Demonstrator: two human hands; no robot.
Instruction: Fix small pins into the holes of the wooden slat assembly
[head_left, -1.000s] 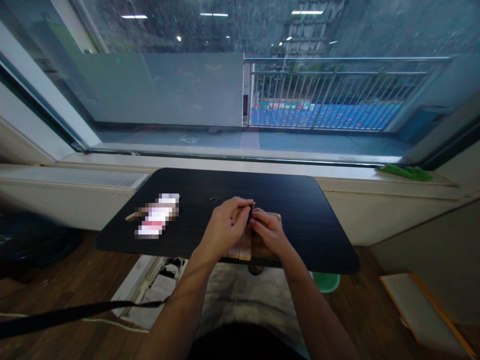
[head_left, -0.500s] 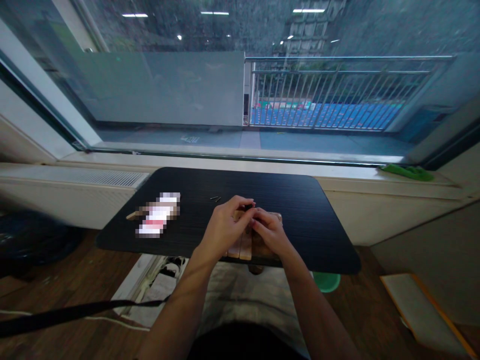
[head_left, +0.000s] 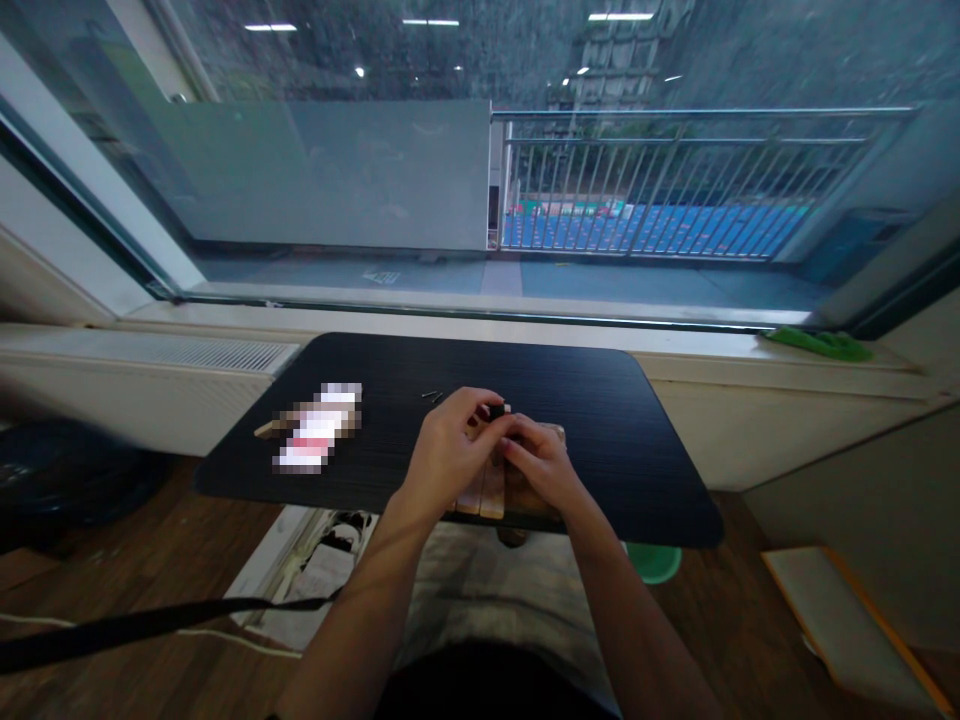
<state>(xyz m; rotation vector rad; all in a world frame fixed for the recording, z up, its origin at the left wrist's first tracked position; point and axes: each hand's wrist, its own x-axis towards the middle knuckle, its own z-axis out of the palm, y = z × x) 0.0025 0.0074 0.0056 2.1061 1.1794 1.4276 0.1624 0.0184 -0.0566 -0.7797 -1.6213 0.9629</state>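
Wooden pieces sit at the 6 o'clock edge of the black surface, partly overhanging the near rim, under both hands. Left hand and right hand meet above them, fingers of both pinched together on a small dark part held between the fingertips. What the part is cannot be told at this size.

Risks, as judged from this view:
- Small part slips out of the pinch. Grip is fingertip-only on both sides; a slip would drop it on the surface or past the near edge to the floor, where it would be hard to find against the dark wood.
- Wooden pieces get nudged. They lie right at the rim with the wrists over them, so a downward press or a wrist drag could tip them into the lap.
- Two loose nails or screws lie at 11 o'clock from the hands, apart from them. A left forearm sweep could roll them off.
- Blurred packet at 9 o'clock is well apart, low risk.
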